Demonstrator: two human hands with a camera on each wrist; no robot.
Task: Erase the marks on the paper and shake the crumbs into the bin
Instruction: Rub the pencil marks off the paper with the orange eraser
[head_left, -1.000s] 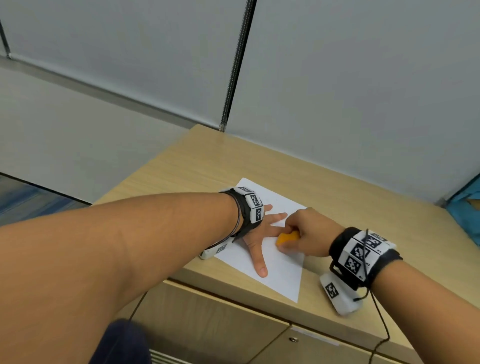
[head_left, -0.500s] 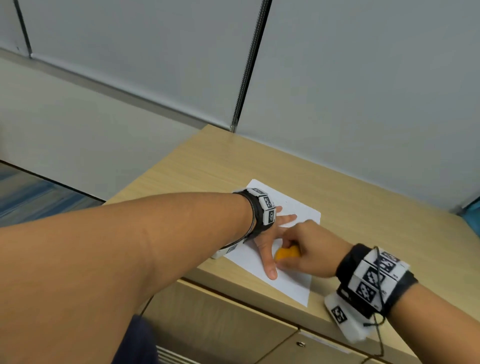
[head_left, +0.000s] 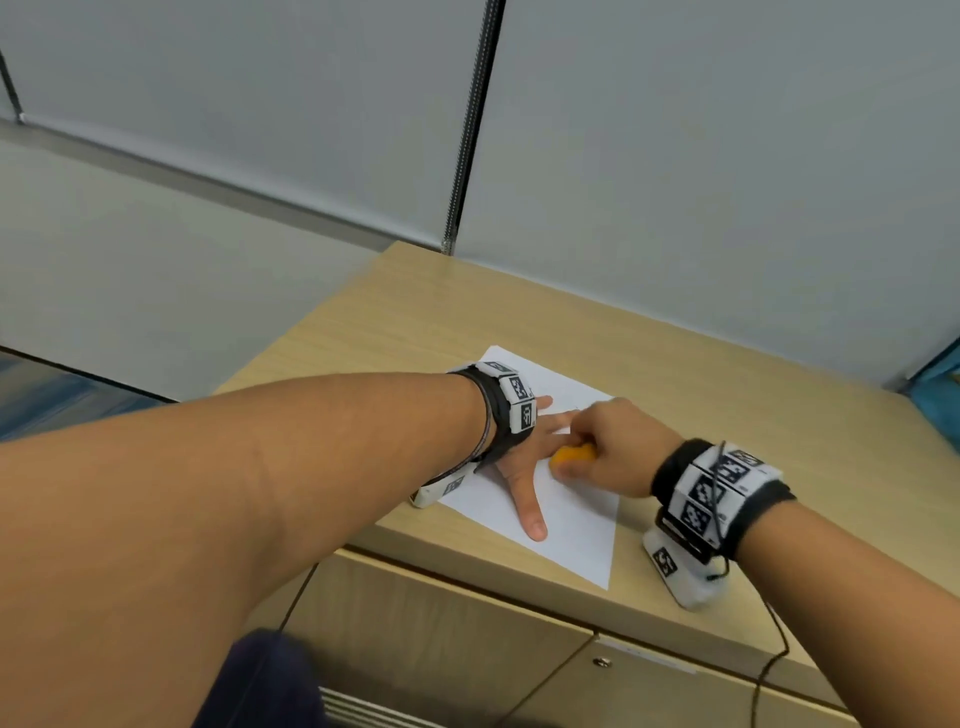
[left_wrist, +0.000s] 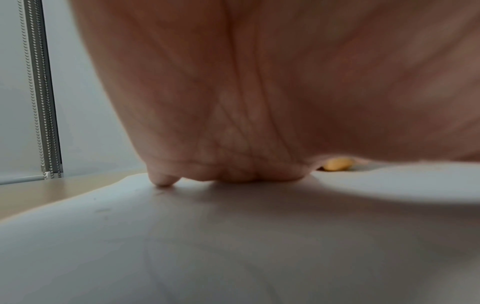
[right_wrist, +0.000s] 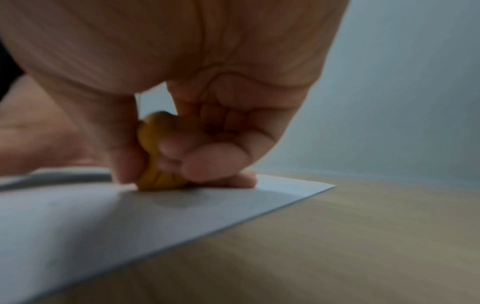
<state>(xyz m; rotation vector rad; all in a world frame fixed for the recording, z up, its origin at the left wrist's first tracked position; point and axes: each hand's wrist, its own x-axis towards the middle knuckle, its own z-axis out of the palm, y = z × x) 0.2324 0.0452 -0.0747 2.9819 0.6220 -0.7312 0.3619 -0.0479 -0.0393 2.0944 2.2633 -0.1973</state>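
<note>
A white sheet of paper (head_left: 571, 525) lies on the wooden cabinet top (head_left: 701, 395), near its front edge. My left hand (head_left: 524, 457) lies flat on the sheet with fingers spread, pressing it down. My right hand (head_left: 602, 452) grips an orange eraser (head_left: 571, 454) between thumb and curled fingers, its lower edge on the paper beside the left hand. In the right wrist view the eraser (right_wrist: 155, 160) touches the paper (right_wrist: 103, 222) close to a corner. In the left wrist view the palm (left_wrist: 259, 102) covers the paper (left_wrist: 233, 236), with the eraser (left_wrist: 337, 164) just beyond. No bin is in view.
Grey partition panels (head_left: 701, 156) rise behind the cabinet, joined by a metal strip (head_left: 470, 130). Cabinet doors (head_left: 467, 634) sit below the front edge. A blue object (head_left: 945, 379) shows at the far right. Blue floor (head_left: 47, 400) lies to the left.
The right hand with the eraser has shifted slightly across the paper beside the left hand. The left hand stays pressed flat. The head view has drifted a little.
</note>
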